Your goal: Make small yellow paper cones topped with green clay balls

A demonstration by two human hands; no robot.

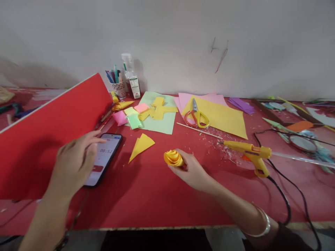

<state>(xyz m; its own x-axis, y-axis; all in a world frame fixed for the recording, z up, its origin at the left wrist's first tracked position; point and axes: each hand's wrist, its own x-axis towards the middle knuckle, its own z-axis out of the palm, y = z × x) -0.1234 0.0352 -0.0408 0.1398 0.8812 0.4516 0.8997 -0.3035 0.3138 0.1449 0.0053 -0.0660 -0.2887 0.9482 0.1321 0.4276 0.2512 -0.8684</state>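
My right hand (192, 170) rests on the red table (157, 195) with its fingers closed round a yellow rolled paper rose (173, 158). My left hand (73, 162) hovers over a phone (104, 157) that lies flat and shows a timer reading 00:52; the fingers are loosely stretched, with the fingertips at the screen and nothing held. A folded yellow paper triangle (141, 144) lies just beyond, between the two hands.
A big red sheet (47, 136) leans up at the left. A yellow glue gun (251, 153) with its black cord lies at the right. Scissors (196, 116) rest on yellow and pink paper. Folded coloured pieces, a pen cup (117, 85) and a bottle stand by the wall.
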